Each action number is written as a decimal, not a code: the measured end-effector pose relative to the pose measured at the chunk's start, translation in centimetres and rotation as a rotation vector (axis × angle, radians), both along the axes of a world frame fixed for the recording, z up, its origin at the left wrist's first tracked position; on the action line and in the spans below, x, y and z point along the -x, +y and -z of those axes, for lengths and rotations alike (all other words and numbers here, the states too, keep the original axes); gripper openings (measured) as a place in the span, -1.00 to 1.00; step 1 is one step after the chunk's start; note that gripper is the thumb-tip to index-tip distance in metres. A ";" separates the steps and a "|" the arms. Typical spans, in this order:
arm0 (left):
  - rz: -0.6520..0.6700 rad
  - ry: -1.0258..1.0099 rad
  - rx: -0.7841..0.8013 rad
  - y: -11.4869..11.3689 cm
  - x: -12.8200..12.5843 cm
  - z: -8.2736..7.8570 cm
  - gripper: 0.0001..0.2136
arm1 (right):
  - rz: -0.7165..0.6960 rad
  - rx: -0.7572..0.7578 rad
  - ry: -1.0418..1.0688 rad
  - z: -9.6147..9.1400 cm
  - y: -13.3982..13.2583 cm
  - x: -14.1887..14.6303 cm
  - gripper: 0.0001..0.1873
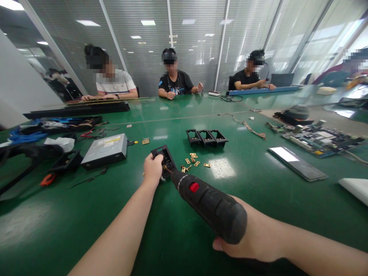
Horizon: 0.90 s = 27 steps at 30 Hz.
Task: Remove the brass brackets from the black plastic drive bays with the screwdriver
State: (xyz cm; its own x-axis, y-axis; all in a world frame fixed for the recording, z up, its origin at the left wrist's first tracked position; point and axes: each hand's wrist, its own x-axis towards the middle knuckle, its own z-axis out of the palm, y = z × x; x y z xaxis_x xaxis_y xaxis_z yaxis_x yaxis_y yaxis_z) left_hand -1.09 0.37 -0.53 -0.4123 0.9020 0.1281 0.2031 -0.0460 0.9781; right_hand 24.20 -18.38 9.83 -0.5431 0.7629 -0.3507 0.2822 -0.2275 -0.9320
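My left hand [153, 168] is closed on the edge of a black plastic frame [161, 151], which stands tilted over the table. In my right hand [250, 234] is a black cordless screwdriver [209, 205] with a red switch on top. Its bit points into the frame, at a small brass piece [165, 167] by my left thumb; whether the bit touches it I cannot tell. Just right of the frame lie several small brass plates [197, 163] with holes. Farther back, three more black frames [205, 138] stand side by side. My right fingers are mostly hidden behind the screwdriver.
A silver disc drive [106, 149] lies left on the green table [172, 245], beside cables and an orange-ended tool [48, 179]. To the right are a dark flat panel [297, 163] and a circuit board [322, 138]. Several people sit across the table.
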 end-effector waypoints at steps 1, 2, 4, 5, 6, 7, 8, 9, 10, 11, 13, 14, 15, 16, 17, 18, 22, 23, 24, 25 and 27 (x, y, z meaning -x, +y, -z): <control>0.002 -0.008 0.002 0.0 0.0 0.0 -0.79 | -0.012 0.002 0.014 0.2 0.1 -0.1 -0.58; 0.004 -0.012 0.003 0.1 0.0 0.1 -0.79 | -0.028 -0.007 0.020 0.5 0.2 -0.2 -0.58; 0.003 -0.014 0.003 0.2 0.0 0.2 -0.78 | -0.037 -0.074 0.029 1.1 0.4 -0.6 -0.58; 0.002 -0.015 0.003 0.2 0.0 0.2 -0.78 | -0.063 -0.097 0.032 1.5 0.5 -0.8 -0.58; 0.002 -0.015 0.002 0.2 0.0 0.2 -0.77 | -0.070 -0.112 0.023 1.8 0.6 -1.0 -0.61; 0.000 -0.013 0.001 0.2 0.0 0.2 -0.77 | -0.080 -0.125 0.022 2.0 0.6 -1.1 -0.62; -0.002 -0.011 -0.001 0.2 0.0 0.2 -0.77 | -0.085 -0.136 0.028 2.2 0.7 -1.2 -0.62; -0.003 -0.010 -0.003 0.2 0.0 0.1 -0.77 | -0.084 -0.151 0.040 2.3 0.7 -1.3 -0.62; -0.003 -0.008 -0.005 0.1 0.0 0.1 -0.77 | -0.082 -0.164 0.063 2.4 0.8 -1.4 -0.61; -0.004 -0.009 -0.005 0.1 0.0 0.0 -0.78 | -0.080 -0.164 0.097 2.4 0.8 -1.5 -0.60; -0.001 -0.011 -0.001 0.1 0.0 0.0 -0.78 | -0.079 -0.107 0.174 2.5 0.8 -1.5 -0.61; 0.000 -0.010 0.002 0.1 0.0 0.0 -0.78 | -0.080 -0.059 0.203 2.5 0.7 -1.5 -0.61; -0.002 -0.008 0.004 0.1 0.0 0.0 -0.78 | -0.081 -0.012 0.219 2.5 0.7 -1.5 -0.61; -0.003 -0.006 0.004 0.1 0.0 0.0 -0.78 | -0.084 0.022 0.224 2.5 0.7 -1.5 -0.61; -0.003 -0.006 0.005 0.1 0.0 0.1 -0.78 | -0.084 0.039 0.221 2.5 0.7 -1.5 -0.60; -0.003 -0.007 0.007 0.2 0.1 0.1 -0.78 | -0.085 0.046 0.216 2.4 0.7 -1.5 -0.58; -0.001 -0.003 0.014 0.2 0.1 0.2 -0.79 | -0.100 0.078 0.219 2.4 1.1 -1.6 -0.56; -0.001 0.000 0.014 0.2 0.1 0.2 -0.79 | -0.110 0.080 0.223 2.6 1.2 -1.7 -0.57; -0.001 0.005 0.013 0.1 0.1 0.1 -0.79 | -0.119 0.079 0.230 2.8 1.4 -1.8 -0.57; 0.000 0.009 0.014 0.1 0.1 0.1 -0.79 | -0.123 0.078 0.256 3.2 1.6 -2.0 -0.54; -0.001 0.016 0.017 0.0 0.0 0.0 -0.78 | -0.134 0.115 0.305 3.9 2.1 -2.3 -0.47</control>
State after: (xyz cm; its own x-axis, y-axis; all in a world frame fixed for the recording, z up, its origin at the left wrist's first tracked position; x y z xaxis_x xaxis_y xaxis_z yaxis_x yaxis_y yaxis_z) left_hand -1.11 0.39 -0.49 -0.4111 0.9038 0.1188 0.2186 -0.0288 0.9754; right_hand 26.51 -16.31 5.94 -0.7285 0.6430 -0.2363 0.0290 -0.3157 -0.9484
